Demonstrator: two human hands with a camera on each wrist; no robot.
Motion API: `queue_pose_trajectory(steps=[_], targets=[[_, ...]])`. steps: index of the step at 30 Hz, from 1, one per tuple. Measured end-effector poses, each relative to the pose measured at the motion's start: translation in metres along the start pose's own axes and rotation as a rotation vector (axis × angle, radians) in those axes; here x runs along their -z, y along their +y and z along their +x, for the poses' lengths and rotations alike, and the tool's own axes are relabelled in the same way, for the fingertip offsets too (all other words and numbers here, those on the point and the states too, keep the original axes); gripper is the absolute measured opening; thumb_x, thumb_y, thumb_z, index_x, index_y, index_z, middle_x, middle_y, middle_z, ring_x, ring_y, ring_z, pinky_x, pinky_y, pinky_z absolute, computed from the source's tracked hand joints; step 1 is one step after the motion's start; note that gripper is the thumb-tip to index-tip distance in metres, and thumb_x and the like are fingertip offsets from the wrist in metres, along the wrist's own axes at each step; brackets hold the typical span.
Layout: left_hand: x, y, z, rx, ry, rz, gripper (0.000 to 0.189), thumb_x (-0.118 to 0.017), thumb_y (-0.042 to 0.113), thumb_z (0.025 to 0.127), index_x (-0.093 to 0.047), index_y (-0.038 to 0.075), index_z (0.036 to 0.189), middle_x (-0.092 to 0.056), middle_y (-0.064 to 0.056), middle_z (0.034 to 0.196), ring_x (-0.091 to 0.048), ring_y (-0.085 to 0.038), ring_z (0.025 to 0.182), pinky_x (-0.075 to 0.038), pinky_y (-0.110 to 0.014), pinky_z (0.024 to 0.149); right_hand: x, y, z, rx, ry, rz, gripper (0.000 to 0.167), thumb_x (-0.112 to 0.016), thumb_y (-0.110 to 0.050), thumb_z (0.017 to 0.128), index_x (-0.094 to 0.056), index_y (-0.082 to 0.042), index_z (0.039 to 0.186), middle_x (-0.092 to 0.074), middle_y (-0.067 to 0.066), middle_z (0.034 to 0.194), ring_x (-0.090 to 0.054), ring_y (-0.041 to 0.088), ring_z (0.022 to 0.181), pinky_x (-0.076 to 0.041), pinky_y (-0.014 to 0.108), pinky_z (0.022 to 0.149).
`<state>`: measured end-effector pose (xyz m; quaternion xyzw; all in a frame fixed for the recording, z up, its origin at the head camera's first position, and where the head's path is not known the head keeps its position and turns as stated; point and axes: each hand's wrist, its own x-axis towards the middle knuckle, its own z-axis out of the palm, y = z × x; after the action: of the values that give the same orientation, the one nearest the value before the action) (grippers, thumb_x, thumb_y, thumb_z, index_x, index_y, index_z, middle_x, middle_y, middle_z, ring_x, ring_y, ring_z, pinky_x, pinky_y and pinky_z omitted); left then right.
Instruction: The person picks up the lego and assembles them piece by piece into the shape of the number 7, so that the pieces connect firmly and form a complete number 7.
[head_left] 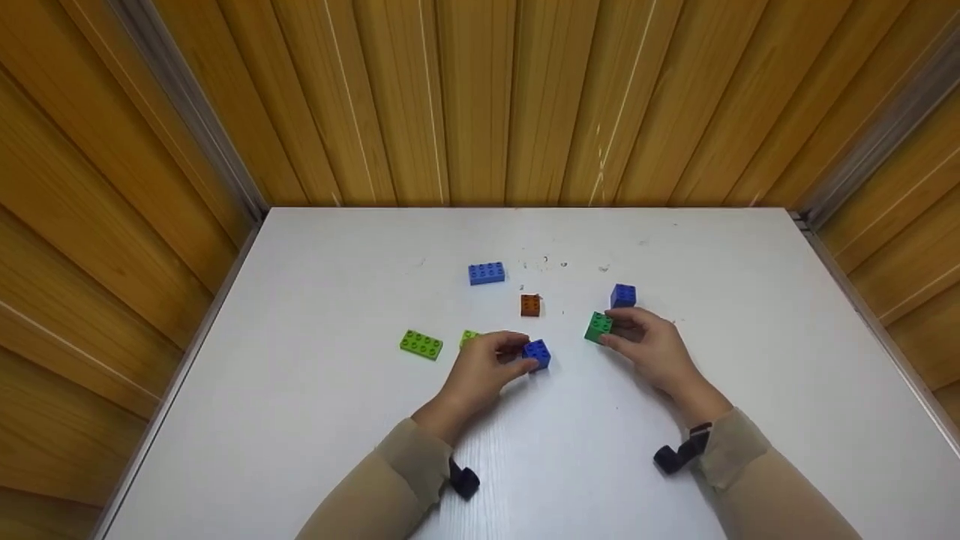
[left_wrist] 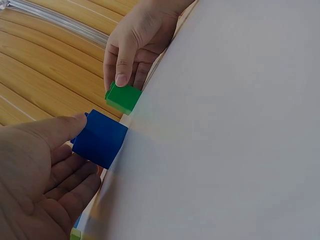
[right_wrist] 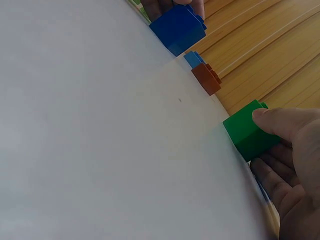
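Observation:
My left hand pinches a blue building brick between thumb and fingers, low over the white table. In the left wrist view the thumb lies on the top edge of this blue brick. To the right, my right hand pinches a green brick, its studs facing up. The right wrist view shows the thumb against the green brick. Just behind the right fingers stands a second blue brick. Partly hidden behind the left hand is a lime green brick.
A long lime brick lies left of the hands on the white table. Farther back are a brown brick and a long lighter blue brick. Wood-look panels rise behind the table and at both sides.

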<state>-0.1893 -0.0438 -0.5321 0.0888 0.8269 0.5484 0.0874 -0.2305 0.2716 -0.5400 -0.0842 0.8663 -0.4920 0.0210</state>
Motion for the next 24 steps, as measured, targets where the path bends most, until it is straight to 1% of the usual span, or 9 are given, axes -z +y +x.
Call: queue_pose_trajectory(steps=[3, 6, 11, 15, 18, 24], targets=[[0.000, 0.000, -0.001, 0.000, -0.012, 0.000, 0.040, -0.085, 0.021, 0.103, -0.077, 0.011, 0.142, -0.081, -0.005, 0.138, -0.077, -0.018, 0.130, -0.063, -0.035, 0.113, 0.000, -0.002, -0.001, -0.010, 0.002, 0.006, 0.051, -0.085, -0.012, 0.102, -0.068, -0.001, 0.149, -0.072, 0.025, 0.146, -0.073, 0.043, 0.137, -0.055, 0.006, 0.100], [0.000, -0.001, -0.002, 0.010, -0.038, -0.010, 0.038, -0.085, 0.022, 0.103, -0.079, 0.014, 0.140, -0.081, -0.002, 0.137, -0.077, -0.016, 0.127, -0.064, -0.035, 0.113, 0.000, -0.004, -0.002, -0.011, 0.005, 0.019, 0.050, -0.083, -0.012, 0.103, -0.068, -0.002, 0.150, -0.071, 0.025, 0.147, -0.072, 0.043, 0.138, -0.055, 0.006, 0.100], [0.000, -0.002, -0.005, 0.030, -0.103, -0.017, 0.040, -0.086, 0.023, 0.103, -0.078, 0.016, 0.141, -0.081, 0.001, 0.137, -0.078, -0.014, 0.126, -0.063, -0.038, 0.115, -0.004, -0.008, -0.005, -0.001, 0.012, 0.057, 0.049, -0.083, -0.009, 0.102, -0.069, -0.001, 0.149, -0.072, 0.025, 0.145, -0.073, 0.042, 0.136, -0.056, 0.007, 0.101], [0.000, -0.002, -0.007, 0.043, -0.145, -0.019, 0.042, -0.088, 0.025, 0.101, -0.079, 0.018, 0.142, -0.081, 0.003, 0.136, -0.077, -0.014, 0.126, -0.062, -0.040, 0.117, -0.008, -0.012, -0.007, 0.009, 0.007, 0.075, 0.048, -0.084, -0.008, 0.101, -0.070, -0.001, 0.147, -0.073, 0.024, 0.144, -0.074, 0.039, 0.134, -0.058, 0.009, 0.101], [0.000, -0.003, -0.007, 0.031, -0.163, -0.023, 0.042, -0.088, 0.026, 0.101, -0.079, 0.018, 0.141, -0.082, 0.003, 0.136, -0.078, -0.013, 0.126, -0.062, -0.039, 0.116, -0.011, -0.016, -0.009, 0.021, 0.000, 0.080, 0.047, -0.084, -0.008, 0.101, -0.071, -0.001, 0.146, -0.074, 0.023, 0.143, -0.075, 0.037, 0.134, -0.058, 0.010, 0.102], [0.002, -0.004, -0.007, -0.033, -0.185, -0.022, 0.045, -0.089, 0.025, 0.100, -0.078, 0.013, 0.142, -0.081, -0.002, 0.139, -0.078, -0.017, 0.129, -0.063, -0.035, 0.114, -0.015, -0.028, -0.011, 0.069, -0.010, 0.118, 0.045, -0.083, -0.002, 0.100, -0.073, 0.003, 0.144, -0.073, 0.024, 0.144, -0.073, 0.038, 0.135, -0.059, 0.013, 0.105]])
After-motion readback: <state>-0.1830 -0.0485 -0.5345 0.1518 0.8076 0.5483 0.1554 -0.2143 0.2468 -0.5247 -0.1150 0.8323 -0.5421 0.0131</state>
